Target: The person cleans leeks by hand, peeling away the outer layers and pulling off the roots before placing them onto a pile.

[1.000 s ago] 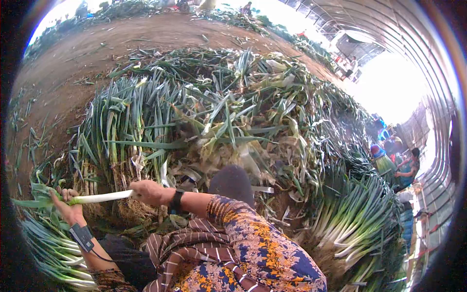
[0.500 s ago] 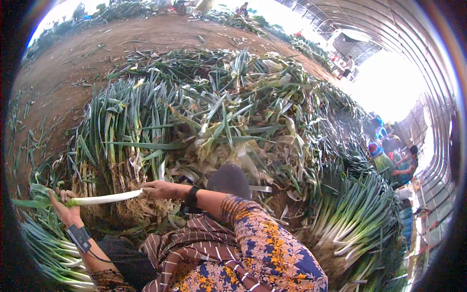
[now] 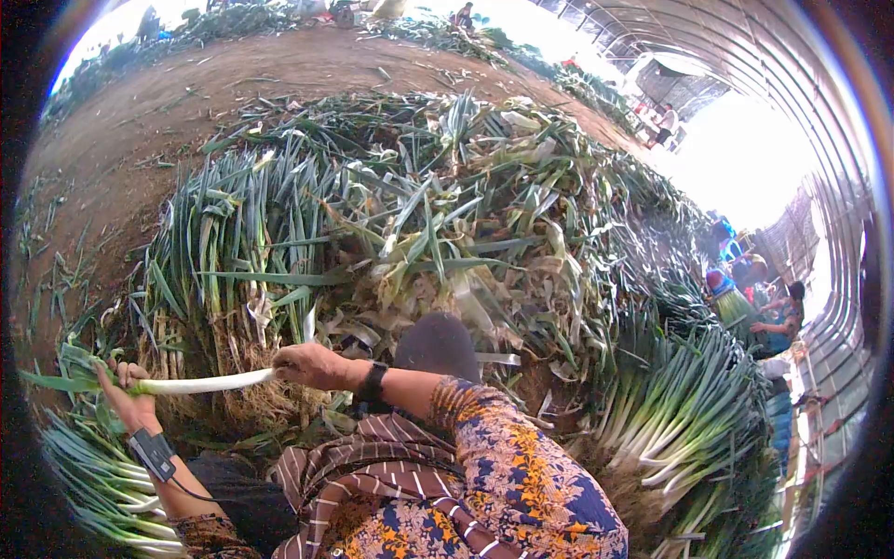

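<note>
A long green onion (image 3: pixel 209 383) lies across my lap's left side, its white shank bare and its root end to the right. My left hand (image 3: pixel 128 391) is wrapped round it where the white meets the green leaves. At the root end, the bent fingers of my right hand (image 3: pixel 312 365) are closed on the tip. Right behind the held stalk stands a row of untrimmed green onions (image 3: pixel 228 252), with brown roots and dry skins. Below my left forearm, a pile of cleaned green onions (image 3: pixel 112 494) shows white shanks.
A heap of torn leaves and skins (image 3: pixel 466 233) spreads ahead. Another pile of cleaned onions (image 3: pixel 670 438) lies to my right. My dark-covered knee (image 3: pixel 438 347) rises in front. Another person (image 3: pixel 782 317) works at the far right, beneath a curved frame roof (image 3: pixel 745 56).
My right hand has turned and its fingers have curled in at the root end. My left hand and the green onion have barely moved.
</note>
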Available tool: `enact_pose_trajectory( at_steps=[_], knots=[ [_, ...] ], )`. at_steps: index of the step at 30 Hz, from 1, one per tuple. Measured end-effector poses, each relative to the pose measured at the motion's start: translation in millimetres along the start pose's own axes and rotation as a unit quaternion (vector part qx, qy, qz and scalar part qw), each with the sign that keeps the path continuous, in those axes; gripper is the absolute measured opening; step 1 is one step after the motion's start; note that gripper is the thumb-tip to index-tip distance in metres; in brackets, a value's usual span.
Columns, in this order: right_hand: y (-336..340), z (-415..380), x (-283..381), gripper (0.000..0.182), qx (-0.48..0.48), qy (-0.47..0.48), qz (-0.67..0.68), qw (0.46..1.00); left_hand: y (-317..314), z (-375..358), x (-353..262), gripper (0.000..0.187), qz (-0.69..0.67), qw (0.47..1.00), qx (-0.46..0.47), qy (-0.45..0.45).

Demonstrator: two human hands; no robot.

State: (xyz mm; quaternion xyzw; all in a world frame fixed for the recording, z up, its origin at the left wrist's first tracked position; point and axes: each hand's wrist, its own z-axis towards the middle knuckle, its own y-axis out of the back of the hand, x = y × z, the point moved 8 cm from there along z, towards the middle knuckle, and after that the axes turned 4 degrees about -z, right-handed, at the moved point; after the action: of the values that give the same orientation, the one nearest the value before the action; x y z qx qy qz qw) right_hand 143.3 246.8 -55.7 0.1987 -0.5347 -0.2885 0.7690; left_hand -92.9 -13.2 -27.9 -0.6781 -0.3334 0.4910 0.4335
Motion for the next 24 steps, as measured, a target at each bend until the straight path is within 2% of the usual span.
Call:
enact_pose_trajectory(
  at_steps=[1,4,10,13,16,19,24],
  knots=[
    [6.1,-0.2,10.9,0.018,-0.024,0.036,-0.024,0.999,-0.5,-1.0,0.3,0.026,-0.005,1.000,-0.002,0.004],
    [12.7,0.9,18.8,0.016,-0.021,0.030,-0.021,0.999,-1.3,-3.0,0.0,0.026,-0.007,1.000,-0.013,0.002],
    [0.3,-0.7,-0.2,0.014,0.040,-0.028,0.061,0.997,-0.2,-1.1,-2.1,0.027,0.002,1.000,-0.013,-0.001],
    [-2.6,0.5,5.8,0.013,0.027,0.015,-0.005,1.000,1.0,-0.7,-2.0,0.027,0.024,1.000,-0.006,0.000],
    [-7.6,-1.0,14.9,0.013,0.063,0.026,-0.028,0.997,3.5,0.2,-2.8,0.027,0.041,0.999,-0.015,-0.005],
    [-16.4,-3.0,14.8,0.014,0.114,0.012,-0.077,0.990,5.7,-0.4,-2.6,0.028,0.047,0.998,-0.034,-0.017],
    [-20.5,-4.1,13.9,0.011,0.127,-0.009,-0.075,0.989,14.7,5.8,-1.6,0.029,0.037,0.999,-0.030,-0.003]
  ],
)
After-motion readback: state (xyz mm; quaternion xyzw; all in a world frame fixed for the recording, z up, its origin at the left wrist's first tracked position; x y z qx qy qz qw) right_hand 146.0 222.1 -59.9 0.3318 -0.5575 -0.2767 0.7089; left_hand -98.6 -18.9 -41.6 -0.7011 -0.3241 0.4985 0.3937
